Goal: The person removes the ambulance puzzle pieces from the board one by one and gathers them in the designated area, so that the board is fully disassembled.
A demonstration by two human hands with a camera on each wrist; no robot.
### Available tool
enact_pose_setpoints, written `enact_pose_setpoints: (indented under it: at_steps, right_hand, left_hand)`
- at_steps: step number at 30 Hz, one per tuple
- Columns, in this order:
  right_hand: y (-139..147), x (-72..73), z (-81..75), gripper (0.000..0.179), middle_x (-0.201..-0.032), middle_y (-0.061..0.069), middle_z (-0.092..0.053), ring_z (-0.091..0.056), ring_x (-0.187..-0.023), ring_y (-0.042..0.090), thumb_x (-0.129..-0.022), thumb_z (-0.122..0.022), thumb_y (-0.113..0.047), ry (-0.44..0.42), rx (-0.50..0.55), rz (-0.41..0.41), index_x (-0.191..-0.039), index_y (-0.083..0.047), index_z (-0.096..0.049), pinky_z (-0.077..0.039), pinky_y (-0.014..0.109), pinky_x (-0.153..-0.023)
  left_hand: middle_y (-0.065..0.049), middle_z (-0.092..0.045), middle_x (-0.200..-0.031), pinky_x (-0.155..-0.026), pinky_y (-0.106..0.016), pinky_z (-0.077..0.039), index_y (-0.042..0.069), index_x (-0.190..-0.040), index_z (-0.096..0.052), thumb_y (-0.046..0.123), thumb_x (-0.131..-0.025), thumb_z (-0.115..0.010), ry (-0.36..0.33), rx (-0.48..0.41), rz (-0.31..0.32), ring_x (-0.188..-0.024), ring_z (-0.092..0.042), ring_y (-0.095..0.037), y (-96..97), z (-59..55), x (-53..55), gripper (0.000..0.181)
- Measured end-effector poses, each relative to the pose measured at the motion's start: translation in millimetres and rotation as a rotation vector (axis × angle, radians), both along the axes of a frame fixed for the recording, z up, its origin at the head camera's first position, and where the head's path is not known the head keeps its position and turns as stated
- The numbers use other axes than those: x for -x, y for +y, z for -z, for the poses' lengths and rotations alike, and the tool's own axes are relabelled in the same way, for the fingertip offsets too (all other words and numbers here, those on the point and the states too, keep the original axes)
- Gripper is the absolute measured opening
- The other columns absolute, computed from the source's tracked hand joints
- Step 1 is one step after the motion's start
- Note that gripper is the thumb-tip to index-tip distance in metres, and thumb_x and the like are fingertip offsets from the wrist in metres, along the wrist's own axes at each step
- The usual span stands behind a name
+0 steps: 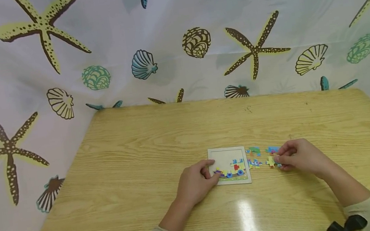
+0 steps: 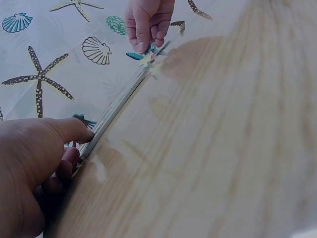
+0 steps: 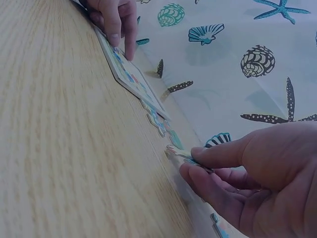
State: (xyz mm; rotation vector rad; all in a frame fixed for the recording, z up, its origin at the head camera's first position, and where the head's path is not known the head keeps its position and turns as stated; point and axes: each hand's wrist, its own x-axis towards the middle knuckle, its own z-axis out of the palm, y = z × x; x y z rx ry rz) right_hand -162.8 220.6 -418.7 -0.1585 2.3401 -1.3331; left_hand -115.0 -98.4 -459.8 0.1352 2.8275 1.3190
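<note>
A square jigsaw tray (image 1: pixel 226 149) with a pale rim lies on the table, its lower part filled with joined pieces showing a vehicle with blue wheels (image 1: pixel 229 175). My left hand (image 1: pixel 194 181) rests at the tray's left side, thumb and index finger extended and touching it. To the right of the tray, my right hand (image 1: pixel 301 158) pinches a yellow and blue puzzle piece (image 1: pixel 270 162) between thumb and fingertips. The right wrist view shows this piece (image 3: pixel 179 151) tilted, close over the table.
Between tray and right hand lie a green and blue piece (image 1: pixel 255 151) and a blue and purple piece (image 1: pixel 255 164). Another blue piece (image 1: pixel 273 149) is just behind the right fingertips. The wooden table (image 1: pixel 133 148) meets a curtain (image 1: pixel 167 25) printed with shells and starfish.
</note>
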Motion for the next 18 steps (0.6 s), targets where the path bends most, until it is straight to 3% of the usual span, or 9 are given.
enact_pose_setpoints:
  at_steps: [12, 18]
  right_hand:
    - [-4.3, -7.3, -4.8, 0.029, -0.084, 0.008, -0.067, -0.066, -0.065, 0.013, -0.087, -0.077, -0.021, 0.156, -0.299, 0.037, -0.097, 0.001, -0.063, -0.052, 0.028, -0.059]
    - [-18.8, -7.0, -5.4, 0.026, -0.085, 0.008, -0.066, -0.065, -0.066, 0.014, -0.088, -0.074, -0.019, 0.169, -0.248, 0.017, -0.101, 0.001, -0.063, -0.055, 0.027, -0.060]
  left_hand:
    - [0.009, -0.056, -0.067, -0.057, -0.022, -0.037, 0.014, -0.122, -0.071, 0.030, -0.087, -0.075, -0.017, 0.007, 0.003, -0.056, -0.044, -0.006, 2.2, 1.9, 2.8, 0.039]
    - [0.010, -0.056, -0.067, -0.057, -0.022, -0.037, 0.015, -0.124, -0.071, 0.033, -0.088, -0.075, -0.029, 0.019, -0.016, -0.056, -0.044, -0.007, 1.6, 1.6, 1.8, 0.041]
